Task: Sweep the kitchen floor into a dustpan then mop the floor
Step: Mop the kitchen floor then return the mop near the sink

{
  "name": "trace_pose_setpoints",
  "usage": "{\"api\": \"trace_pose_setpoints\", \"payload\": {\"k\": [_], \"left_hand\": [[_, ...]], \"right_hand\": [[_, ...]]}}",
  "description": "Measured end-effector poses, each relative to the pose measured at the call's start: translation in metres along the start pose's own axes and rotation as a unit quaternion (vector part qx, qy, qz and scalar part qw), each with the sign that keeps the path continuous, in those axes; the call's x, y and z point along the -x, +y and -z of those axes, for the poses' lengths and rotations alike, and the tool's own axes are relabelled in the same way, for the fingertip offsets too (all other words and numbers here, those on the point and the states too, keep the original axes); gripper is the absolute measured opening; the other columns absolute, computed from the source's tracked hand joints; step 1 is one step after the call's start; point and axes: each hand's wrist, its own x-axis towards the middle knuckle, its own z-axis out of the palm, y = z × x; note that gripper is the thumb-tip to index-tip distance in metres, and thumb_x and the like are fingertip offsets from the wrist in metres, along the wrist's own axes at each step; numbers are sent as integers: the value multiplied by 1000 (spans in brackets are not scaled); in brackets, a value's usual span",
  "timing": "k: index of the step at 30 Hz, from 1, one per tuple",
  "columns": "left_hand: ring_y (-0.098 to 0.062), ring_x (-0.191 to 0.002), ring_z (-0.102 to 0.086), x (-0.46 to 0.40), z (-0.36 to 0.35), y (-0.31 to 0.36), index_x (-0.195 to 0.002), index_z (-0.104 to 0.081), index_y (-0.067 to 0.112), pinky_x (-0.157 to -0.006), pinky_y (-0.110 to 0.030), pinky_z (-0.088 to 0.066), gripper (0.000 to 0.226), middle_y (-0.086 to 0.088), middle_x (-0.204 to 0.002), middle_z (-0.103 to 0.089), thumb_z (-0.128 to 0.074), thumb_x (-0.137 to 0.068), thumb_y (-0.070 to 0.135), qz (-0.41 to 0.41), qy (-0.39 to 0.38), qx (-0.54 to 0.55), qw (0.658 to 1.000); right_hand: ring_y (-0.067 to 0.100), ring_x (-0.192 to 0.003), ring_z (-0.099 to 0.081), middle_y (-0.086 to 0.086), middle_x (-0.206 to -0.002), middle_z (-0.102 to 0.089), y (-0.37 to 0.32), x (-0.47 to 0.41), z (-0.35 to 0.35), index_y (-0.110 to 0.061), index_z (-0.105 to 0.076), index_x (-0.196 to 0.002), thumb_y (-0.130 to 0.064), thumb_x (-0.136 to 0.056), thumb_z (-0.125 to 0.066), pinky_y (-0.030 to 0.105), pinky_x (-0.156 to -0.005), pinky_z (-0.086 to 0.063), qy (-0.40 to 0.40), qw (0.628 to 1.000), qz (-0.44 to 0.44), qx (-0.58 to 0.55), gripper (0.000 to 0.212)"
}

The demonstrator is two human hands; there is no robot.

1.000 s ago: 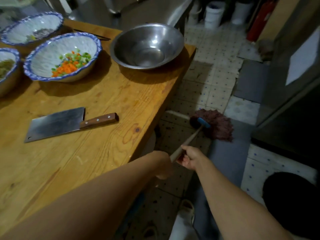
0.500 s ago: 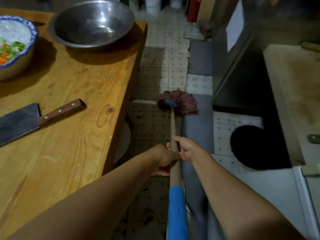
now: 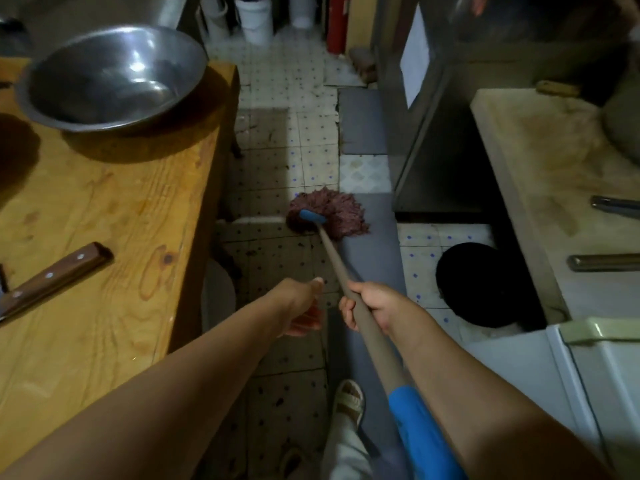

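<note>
**Mop head on the tiles, one hand on the handle**

My right hand (image 3: 372,304) holds the mop handle (image 3: 360,317), fingers curled round the tan shaft from beneath and the thumb over the top. My left hand (image 3: 301,308) is off the shaft, just beside it to the left, the thumb stretched forward and the fingers loosely bent below; it holds nothing.

The handle runs from a blue sleeve (image 3: 420,431) near my body up and away to a blue socket at the mop head (image 3: 329,220). The reddish-brown string head lies spread on the tiled floor (image 3: 277,168), at the edge of a grey floor mat (image 3: 367,247) that runs down the aisle; part of the strings rests on the mat.

To my left stands a wooden table (image 3: 104,306), carrying a steel bowl (image 3: 110,77) at its far corner and a cleaver with a wooden handle (image 3: 55,278), its blade mostly out of view. To my right is a pale worktop (image 3: 540,174), and below it a round black object (image 3: 485,282) on the floor that I cannot make out. White buckets (image 3: 254,17) stand at the far end of the aisle. My sandalled foot (image 3: 349,401) is on the floor beside the mat.
</note>
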Motion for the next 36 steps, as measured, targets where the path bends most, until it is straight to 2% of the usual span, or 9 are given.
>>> {"api": "trace_pose_setpoints", "payload": {"k": [5,11,17,20,23,26,28,31,36], "left_hand": [[-18,-80,-57,-50,-32,27,-85,-56,16,-91,-37,-41,35,-4,-85,-62,-41,-98,44,-7,1,29,1000],[-20,-71,-57,-102,-79,46,-82,-56,11,-81,-36,-46,32,-8,-77,-60,-43,-98,36,24,-62,81,994],[-19,-60,-57,-141,-95,71,-83,-53,5,-63,-29,-51,29,-11,-72,-57,-37,-101,21,63,-93,148,983],[-12,-34,-55,-154,-95,86,-78,-52,7,-45,-22,-50,32,-5,-48,-59,-35,-102,19,65,-99,140,983],[-9,-25,-49,-158,-93,101,-74,-49,6,-36,-17,-44,33,-3,-33,-53,-33,-102,11,49,-111,129,984],[-15,-29,-52,-165,-90,111,-72,-47,3,-42,-20,-48,34,-7,-37,-54,-31,-102,8,56,-118,126,983],[-20,-46,-52,-175,-87,120,-76,-47,-1,-52,-22,-53,34,-9,-57,-55,-29,-103,11,74,-105,139,982],[-18,-47,-48,-202,-81,136,-82,-44,1,-35,-17,-44,31,-9,-66,-47,-28,-104,14,91,-82,160,979],[-16,-51,-40,-253,-63,184,-74,-42,3,-39,-19,-39,34,-7,-62,-43,-29,-103,15,80,-96,169,978]], "right_hand": [[6,-25,-39,3,-59,-43,-7,9,14,-8,-47,-83,-25,-100,-42,11,-31,-34,31,999,9,35,25],[6,-31,-40,3,-62,-45,-12,17,25,-9,-50,-106,-23,-100,-44,11,-31,-33,66,994,13,89,17],[9,-42,-44,4,-65,-52,-36,0,34,-13,-52,-120,-27,-99,-46,17,-35,-37,100,979,35,173,27],[10,-43,-45,3,-64,-52,-53,-8,36,-13,-52,-118,-27,-98,-45,18,-37,-38,98,976,44,192,25],[9,-46,-46,0,-67,-52,-68,-9,31,-13,-54,-113,-28,-98,-46,18,-39,-41,95,973,44,205,23],[9,-46,-49,0,-67,-53,-78,-12,20,-13,-54,-115,-30,-98,-46,19,-42,-42,114,964,46,237,26],[10,-45,-48,1,-66,-53,-90,-17,14,-13,-53,-119,-29,-98,-46,17,-40,-41,119,961,43,246,27],[10,-41,-46,2,-67,-52,-114,-29,5,-13,-52,-121,-27,-98,-46,13,-36,-39,119,962,46,242,28],[9,-45,-46,1,-66,-51,-174,-56,-12,-15,-52,-124,-27,-98,-45,14,-39,-41,127,954,51,265,29]]}}
